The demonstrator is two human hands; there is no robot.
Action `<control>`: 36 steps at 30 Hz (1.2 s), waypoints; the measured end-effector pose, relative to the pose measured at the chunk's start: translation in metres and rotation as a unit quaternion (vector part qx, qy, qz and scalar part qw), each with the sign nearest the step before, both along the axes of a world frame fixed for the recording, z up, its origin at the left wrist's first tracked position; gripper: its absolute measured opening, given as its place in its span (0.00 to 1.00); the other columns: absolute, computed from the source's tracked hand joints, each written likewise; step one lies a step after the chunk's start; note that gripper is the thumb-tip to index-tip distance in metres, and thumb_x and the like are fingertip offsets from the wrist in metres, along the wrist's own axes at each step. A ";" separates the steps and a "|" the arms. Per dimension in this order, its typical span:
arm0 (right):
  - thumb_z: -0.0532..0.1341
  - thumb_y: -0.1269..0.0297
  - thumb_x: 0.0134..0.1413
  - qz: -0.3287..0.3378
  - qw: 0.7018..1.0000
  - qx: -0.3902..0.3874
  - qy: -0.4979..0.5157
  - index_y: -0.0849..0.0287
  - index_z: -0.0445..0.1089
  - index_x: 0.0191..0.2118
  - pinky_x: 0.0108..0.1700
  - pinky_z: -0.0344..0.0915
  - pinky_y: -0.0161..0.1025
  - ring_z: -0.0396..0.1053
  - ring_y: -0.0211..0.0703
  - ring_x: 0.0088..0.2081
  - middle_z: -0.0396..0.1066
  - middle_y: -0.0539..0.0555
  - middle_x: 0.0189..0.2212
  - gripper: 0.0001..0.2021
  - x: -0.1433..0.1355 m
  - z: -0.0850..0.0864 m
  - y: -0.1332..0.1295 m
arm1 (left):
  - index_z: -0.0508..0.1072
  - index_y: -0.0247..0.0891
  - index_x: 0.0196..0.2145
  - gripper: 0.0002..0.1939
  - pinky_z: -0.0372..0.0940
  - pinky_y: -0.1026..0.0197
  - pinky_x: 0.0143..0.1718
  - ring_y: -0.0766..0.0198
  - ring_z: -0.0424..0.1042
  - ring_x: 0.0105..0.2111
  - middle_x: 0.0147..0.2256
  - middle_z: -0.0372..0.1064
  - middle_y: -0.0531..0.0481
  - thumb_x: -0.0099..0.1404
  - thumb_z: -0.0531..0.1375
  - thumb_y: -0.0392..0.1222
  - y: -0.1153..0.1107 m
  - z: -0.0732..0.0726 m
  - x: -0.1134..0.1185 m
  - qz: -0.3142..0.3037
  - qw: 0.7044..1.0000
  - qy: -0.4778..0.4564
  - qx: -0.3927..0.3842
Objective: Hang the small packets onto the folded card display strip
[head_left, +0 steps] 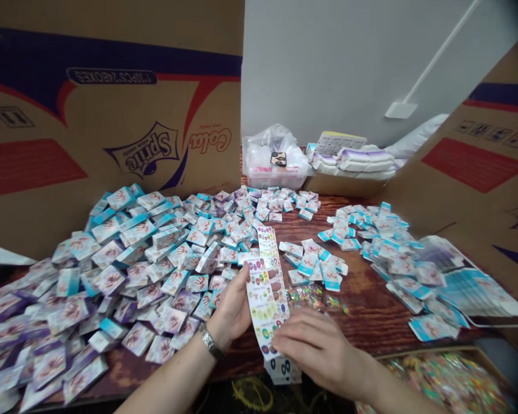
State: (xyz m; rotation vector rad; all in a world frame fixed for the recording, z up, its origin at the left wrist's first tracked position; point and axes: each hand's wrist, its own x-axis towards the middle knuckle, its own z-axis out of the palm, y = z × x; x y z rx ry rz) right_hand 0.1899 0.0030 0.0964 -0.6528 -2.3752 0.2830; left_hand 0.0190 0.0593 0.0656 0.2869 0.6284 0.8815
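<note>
A long printed sticker strip [263, 319], covered in rows of small coloured ovals, slants across the middle of the head view. My left hand [233, 305] is closed around it, thumb at the left edge and fingertips showing at the right. Over the strip's lower end bends my right hand [317, 348], its fingertips pinched on the edge. Below those fingers hangs a whitish end with dark ovals [280, 371]. Beyond my right hand lie clear packets of small colourful pieces [306, 298]. A cluster of small white and blue boxes [313, 261] sits past them.
Small hand-printed boxes [151, 253] are heaped across the left. Flat cartons [391, 253] and stacked sheets [479, 287] lie right. A tray of colourful packets [449, 379] stands at lower right. Large cardboard boxes [190, 98] flank the wooden table [362, 293]; a plastic tub [276, 172] stands behind.
</note>
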 end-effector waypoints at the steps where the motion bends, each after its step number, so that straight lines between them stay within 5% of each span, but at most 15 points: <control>1: 0.58 0.74 0.56 -0.007 1.000 -0.019 0.008 0.60 0.69 0.44 0.40 0.68 0.39 0.70 0.39 0.35 0.75 0.53 0.33 0.10 0.000 0.002 0.000 | 0.71 0.31 0.41 0.22 0.64 0.51 0.45 0.56 0.73 0.36 0.37 0.74 0.41 0.65 0.53 0.55 -0.002 -0.003 0.001 0.002 0.999 0.034 0.005; 5: 0.57 0.72 0.58 -0.112 0.987 -0.097 0.061 0.58 0.69 0.45 0.37 0.67 0.38 0.70 0.39 0.35 0.74 0.53 0.34 0.10 0.005 0.012 0.017 | 0.73 0.34 0.37 0.24 0.65 0.53 0.42 0.55 0.72 0.37 0.36 0.74 0.43 0.63 0.51 0.60 -0.016 -0.014 -0.001 -0.011 0.976 0.173 0.133; 10: 0.56 0.67 0.59 -0.217 0.953 -0.182 0.103 0.56 0.70 0.41 0.37 0.66 0.35 0.71 0.40 0.35 0.74 0.51 0.34 0.07 0.003 0.004 0.047 | 0.70 0.35 0.44 0.25 0.63 0.56 0.43 0.56 0.69 0.39 0.39 0.72 0.46 0.59 0.57 0.59 -0.024 -0.014 -0.012 -0.071 0.903 0.274 0.323; 15: 0.56 0.65 0.59 -0.250 0.940 -0.200 0.117 0.56 0.71 0.41 0.38 0.66 0.35 0.71 0.40 0.36 0.74 0.50 0.35 0.08 0.000 -0.003 0.063 | 0.71 0.33 0.37 0.15 0.63 0.61 0.37 0.63 0.66 0.31 0.32 0.70 0.48 0.61 0.58 0.50 -0.025 -0.011 -0.013 -0.101 0.866 0.340 0.352; 19: 0.56 0.68 0.59 -0.253 0.949 -0.143 0.124 0.57 0.70 0.43 0.41 0.67 0.36 0.71 0.40 0.39 0.74 0.52 0.38 0.08 0.001 -0.002 0.063 | 0.71 0.34 0.32 0.14 0.65 0.59 0.37 0.63 0.67 0.31 0.30 0.69 0.49 0.62 0.57 0.50 -0.027 -0.014 -0.005 -0.074 0.917 0.279 0.274; 23: 0.56 0.74 0.58 -0.167 0.984 0.039 0.046 0.61 0.69 0.46 0.46 0.67 0.41 0.70 0.42 0.43 0.74 0.56 0.39 0.12 -0.002 -0.006 0.046 | 0.72 0.34 0.37 0.11 0.66 0.57 0.39 0.61 0.69 0.35 0.36 0.70 0.47 0.59 0.61 0.44 -0.028 -0.011 0.001 -0.022 0.979 0.156 0.132; 27: 0.53 0.74 0.59 -0.115 0.976 0.163 -0.089 0.63 0.69 0.48 0.53 0.63 0.50 0.67 0.48 0.49 0.73 0.58 0.45 0.13 -0.005 -0.016 0.028 | 0.73 0.38 0.41 0.22 0.64 0.64 0.37 0.65 0.68 0.35 0.37 0.71 0.50 0.47 0.62 0.26 -0.027 -0.005 -0.002 -0.016 0.994 0.042 0.098; 29: 0.52 0.73 0.60 -0.120 0.968 0.186 -0.119 0.64 0.69 0.48 0.53 0.62 0.52 0.66 0.50 0.49 0.73 0.58 0.45 0.14 -0.005 -0.022 0.025 | 0.73 0.38 0.41 0.23 0.63 0.65 0.37 0.66 0.68 0.33 0.36 0.71 0.49 0.45 0.60 0.24 -0.026 -0.005 -0.004 -0.032 0.995 -0.016 0.095; 33: 0.53 0.74 0.59 -0.110 0.973 0.177 -0.097 0.63 0.70 0.46 0.49 0.65 0.48 0.66 0.48 0.46 0.73 0.57 0.41 0.12 -0.005 -0.028 0.029 | 0.74 0.37 0.36 0.07 0.64 0.63 0.36 0.65 0.68 0.34 0.36 0.71 0.48 0.58 0.61 0.38 -0.023 -0.008 -0.004 -0.012 0.998 -0.020 0.064; 36: 0.52 0.73 0.61 -0.116 0.992 0.019 -0.045 0.60 0.69 0.44 0.41 0.67 0.40 0.66 0.43 0.39 0.72 0.55 0.36 0.10 -0.007 -0.025 0.031 | 0.75 0.37 0.36 0.08 0.64 0.62 0.38 0.64 0.69 0.36 0.36 0.72 0.48 0.60 0.61 0.42 -0.021 -0.010 -0.004 0.014 0.994 0.055 0.090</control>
